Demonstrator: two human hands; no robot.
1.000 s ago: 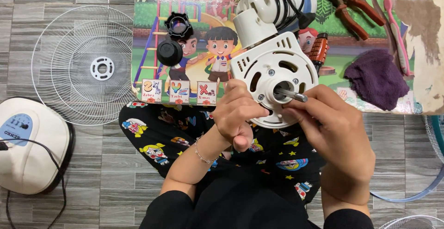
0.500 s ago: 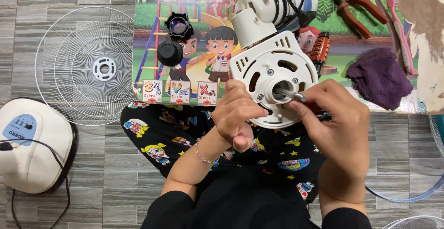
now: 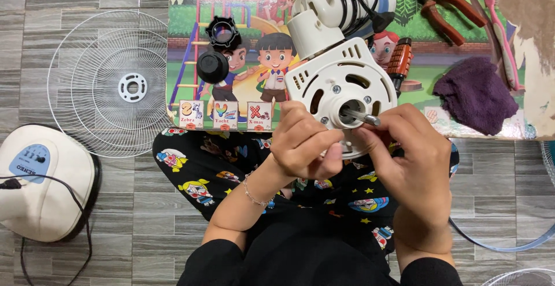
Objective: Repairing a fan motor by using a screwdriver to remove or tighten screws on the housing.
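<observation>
Both hands grip the fan motor [image 3: 341, 92]: left hand [image 3: 303, 144] closed on its rim, right hand [image 3: 404, 147] pinching the shaft [image 3: 361, 116]. The shaft work looks underway; next needs a steady housing.

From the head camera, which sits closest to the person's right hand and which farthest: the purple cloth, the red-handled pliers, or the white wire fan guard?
1. Purple cloth, up and to the right of the right hand, on the picture mat.
2. Red-handled pliers, farther up, near the mat's top edge.
3. White wire fan guard, far left on the floor, beyond the left hand.
</observation>
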